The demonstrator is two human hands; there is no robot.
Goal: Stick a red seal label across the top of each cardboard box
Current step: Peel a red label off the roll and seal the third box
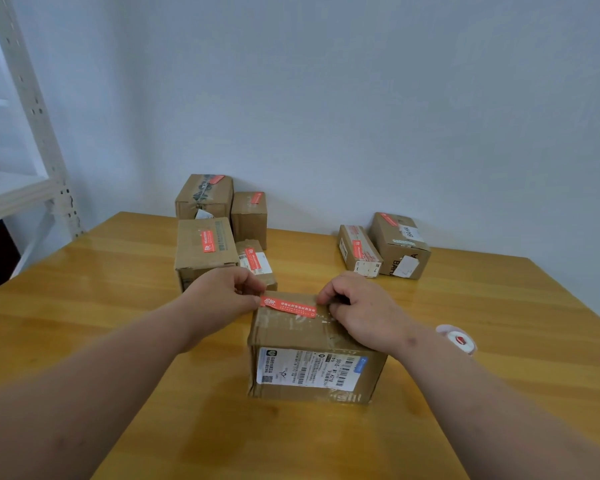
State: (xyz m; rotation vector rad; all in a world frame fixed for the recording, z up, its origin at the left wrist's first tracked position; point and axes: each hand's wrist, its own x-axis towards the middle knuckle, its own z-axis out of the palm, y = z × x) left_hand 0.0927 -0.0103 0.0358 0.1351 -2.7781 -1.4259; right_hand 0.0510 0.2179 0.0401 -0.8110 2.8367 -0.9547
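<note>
A cardboard box [305, 344] with a white shipping label on its near side stands in the middle of the wooden table [118, 306]. A red seal label [287, 306] stretches across the far part of its top. My left hand [222, 299] pinches the label's left end and my right hand [361, 310] pinches its right end. Whether the label touches the box top is unclear.
Several cardboard boxes with red seals stand at the back: a group at centre left [205, 247] and two at the right [399, 244]. A white label roll [459, 339] lies beside my right forearm. A white metal shelf [32, 133] stands at the left.
</note>
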